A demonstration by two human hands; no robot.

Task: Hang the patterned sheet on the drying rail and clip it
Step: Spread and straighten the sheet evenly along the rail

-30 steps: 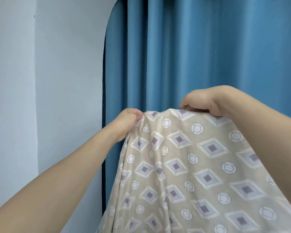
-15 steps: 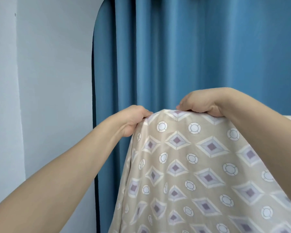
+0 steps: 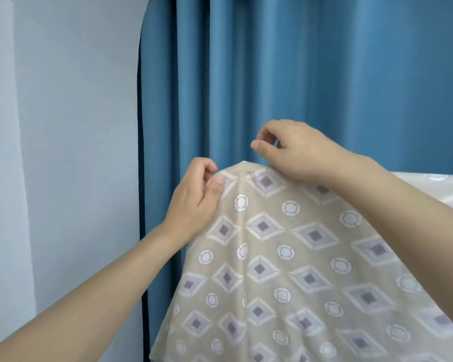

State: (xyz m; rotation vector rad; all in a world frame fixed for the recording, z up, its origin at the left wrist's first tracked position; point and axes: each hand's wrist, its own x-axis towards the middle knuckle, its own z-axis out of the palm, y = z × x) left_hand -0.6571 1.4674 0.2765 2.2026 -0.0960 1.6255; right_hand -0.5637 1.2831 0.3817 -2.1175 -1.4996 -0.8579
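Note:
The patterned sheet (image 3: 285, 257), beige with purple diamonds and white circles, drapes down from a high fold at mid-frame and runs off to the right. The rail under that fold is hidden by the cloth. My left hand (image 3: 194, 202) pinches the sheet's left top corner between thumb and fingers. My right hand (image 3: 293, 150) hovers just above the fold with thumb and forefinger apart and nothing in them; its heel rests near the cloth. No clip is visible.
A blue curtain (image 3: 324, 74) hangs in folds directly behind the sheet. A pale wall (image 3: 63, 152) fills the left side, with the curtain's dark edge beside it.
My right hand has let go of the sheet's top and lifted off it, fingers spread. My left hand has shifted its grip to a pinch on the corner.

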